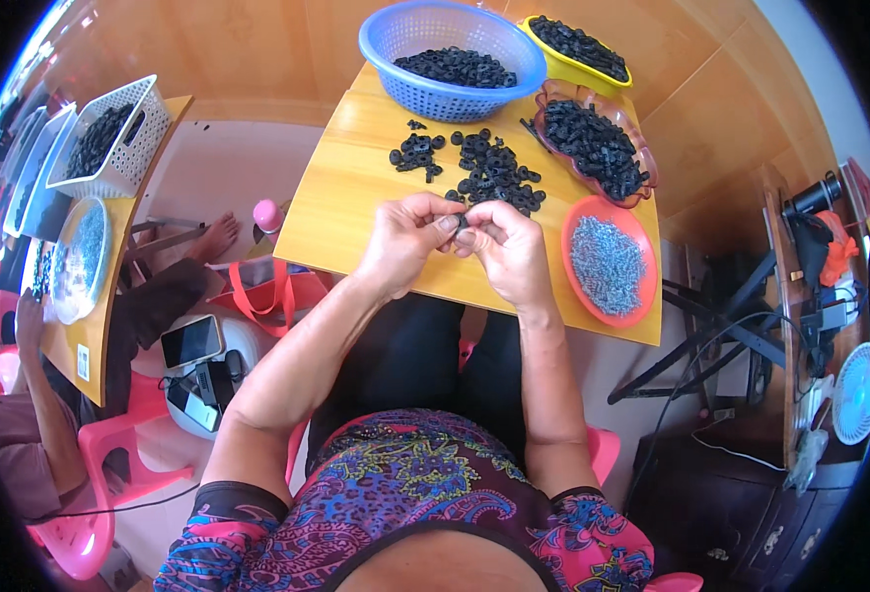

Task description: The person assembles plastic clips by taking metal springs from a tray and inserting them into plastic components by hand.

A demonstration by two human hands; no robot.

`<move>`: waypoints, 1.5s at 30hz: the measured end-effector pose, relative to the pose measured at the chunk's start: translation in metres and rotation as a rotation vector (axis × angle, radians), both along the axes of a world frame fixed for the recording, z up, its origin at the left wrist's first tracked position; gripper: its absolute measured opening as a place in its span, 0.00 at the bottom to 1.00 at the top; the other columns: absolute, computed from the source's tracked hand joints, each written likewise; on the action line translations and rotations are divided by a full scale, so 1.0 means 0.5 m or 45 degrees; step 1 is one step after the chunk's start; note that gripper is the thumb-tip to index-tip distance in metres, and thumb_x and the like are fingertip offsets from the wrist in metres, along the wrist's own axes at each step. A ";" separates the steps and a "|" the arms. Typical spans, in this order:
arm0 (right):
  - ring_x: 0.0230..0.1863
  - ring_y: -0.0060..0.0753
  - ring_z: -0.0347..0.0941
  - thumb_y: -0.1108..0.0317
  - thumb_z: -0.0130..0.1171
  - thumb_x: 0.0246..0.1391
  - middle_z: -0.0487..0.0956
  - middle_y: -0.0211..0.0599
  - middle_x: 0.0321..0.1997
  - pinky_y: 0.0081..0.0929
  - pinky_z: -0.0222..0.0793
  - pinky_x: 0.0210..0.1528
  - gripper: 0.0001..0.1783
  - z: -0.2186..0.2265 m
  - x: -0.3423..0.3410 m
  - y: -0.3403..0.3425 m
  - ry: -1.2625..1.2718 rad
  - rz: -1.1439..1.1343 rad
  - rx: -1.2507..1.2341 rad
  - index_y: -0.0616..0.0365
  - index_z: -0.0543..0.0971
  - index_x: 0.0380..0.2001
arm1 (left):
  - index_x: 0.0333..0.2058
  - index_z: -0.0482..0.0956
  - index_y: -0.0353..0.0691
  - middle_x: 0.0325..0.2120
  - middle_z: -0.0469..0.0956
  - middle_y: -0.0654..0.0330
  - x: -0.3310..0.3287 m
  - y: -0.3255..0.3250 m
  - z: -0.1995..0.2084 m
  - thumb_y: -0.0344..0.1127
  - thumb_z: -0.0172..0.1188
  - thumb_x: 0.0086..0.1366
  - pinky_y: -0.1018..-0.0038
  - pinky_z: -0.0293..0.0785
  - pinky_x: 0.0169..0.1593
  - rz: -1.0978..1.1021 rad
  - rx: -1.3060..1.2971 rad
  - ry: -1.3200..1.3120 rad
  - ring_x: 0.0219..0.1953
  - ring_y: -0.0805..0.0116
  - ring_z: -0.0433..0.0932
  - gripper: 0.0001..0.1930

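My left hand (pixel 403 242) and my right hand (pixel 512 259) meet over the front part of the wooden table (pixel 356 222). Thumbs and fingertips of both are pinched on one small black plastic part (pixel 461 225), mostly covered by the fingers. Just beyond them lies a loose pile of small black parts (pixel 494 173), with a smaller cluster (pixel 417 151) to its left. Right of my right hand, an orange-red oval plate (pixel 570 281) holds many small silvery metal pieces that look like screws. Behind it stands a translucent reddish tray (pixel 649 163) heaped with black parts.
A blue basket (pixel 386 84) and a yellow basin (pixel 563 67), both with black parts, stand at the table's back. At left, another person (pixel 45 414) sits by a second table (pixel 124 247) with a white basket (pixel 139 148). A small fan (pixel 857 393) is at far right.
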State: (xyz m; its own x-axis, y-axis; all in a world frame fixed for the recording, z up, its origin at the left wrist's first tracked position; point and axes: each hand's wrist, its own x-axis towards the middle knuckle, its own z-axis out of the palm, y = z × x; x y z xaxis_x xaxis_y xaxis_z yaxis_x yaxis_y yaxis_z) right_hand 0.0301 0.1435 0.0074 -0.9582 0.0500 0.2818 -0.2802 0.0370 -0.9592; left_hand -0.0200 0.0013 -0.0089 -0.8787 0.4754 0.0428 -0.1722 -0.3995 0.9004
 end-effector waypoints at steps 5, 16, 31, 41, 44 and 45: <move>0.26 0.24 0.76 0.80 0.52 0.52 0.77 0.37 0.27 0.20 0.73 0.27 0.06 0.022 0.018 0.092 -0.091 -0.256 0.266 0.68 0.73 0.35 | 0.58 0.61 0.31 0.29 0.77 0.56 0.008 0.002 0.002 0.30 0.53 0.65 0.79 0.72 0.35 -0.088 -0.142 -0.122 0.28 0.74 0.74 0.24; 0.30 0.43 0.77 0.68 0.62 0.45 0.79 0.49 0.27 0.35 0.70 0.37 0.15 0.048 -0.010 0.354 -0.154 -0.977 1.062 0.62 0.79 0.38 | 0.43 0.74 0.27 0.27 0.77 0.59 -0.035 -0.030 0.000 0.30 0.57 0.60 0.81 0.70 0.32 0.245 -0.431 -0.046 0.26 0.77 0.73 0.14; 0.41 0.52 0.70 0.81 0.53 0.41 0.76 0.51 0.35 0.39 0.66 0.46 0.13 -0.003 0.066 0.254 -0.139 -0.688 1.568 0.65 0.78 0.34 | 0.44 0.77 0.37 0.43 0.75 0.50 -0.260 -0.016 -0.063 0.32 0.54 0.57 0.63 0.67 0.51 0.595 -1.389 1.068 0.45 0.51 0.72 0.15; 0.34 0.55 0.71 0.83 0.54 0.42 0.74 0.52 0.30 0.40 0.67 0.38 0.06 -0.012 0.072 0.269 -0.134 -0.767 1.441 0.66 0.71 0.27 | 0.41 0.78 0.34 0.40 0.77 0.48 -0.191 0.030 -0.062 0.24 0.52 0.56 0.66 0.71 0.48 0.334 -1.249 1.104 0.42 0.51 0.75 0.14; 0.36 0.55 0.71 0.81 0.53 0.44 0.75 0.52 0.31 0.41 0.66 0.39 0.06 -0.004 0.073 0.268 -0.264 -0.794 1.362 0.66 0.73 0.29 | 0.41 0.78 0.34 0.39 0.77 0.47 -0.190 0.015 -0.061 0.24 0.51 0.56 0.67 0.71 0.47 0.323 -1.139 0.968 0.41 0.52 0.76 0.13; 0.36 0.55 0.71 0.81 0.53 0.44 0.75 0.52 0.31 0.41 0.66 0.39 0.06 -0.002 0.076 0.269 -0.265 -0.796 1.359 0.66 0.73 0.29 | 0.40 0.79 0.34 0.37 0.78 0.47 -0.188 0.013 -0.058 0.24 0.51 0.56 0.66 0.71 0.48 0.332 -1.068 0.848 0.41 0.52 0.76 0.13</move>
State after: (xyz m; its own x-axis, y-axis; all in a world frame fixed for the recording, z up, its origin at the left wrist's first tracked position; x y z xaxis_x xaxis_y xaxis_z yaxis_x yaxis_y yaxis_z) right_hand 0.0681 0.2781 0.0063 -0.8839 0.3518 0.3082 0.2186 0.8933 -0.3927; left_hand -0.1139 0.0078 -0.0377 -0.8774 0.3782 0.2953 0.4487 0.4289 0.7840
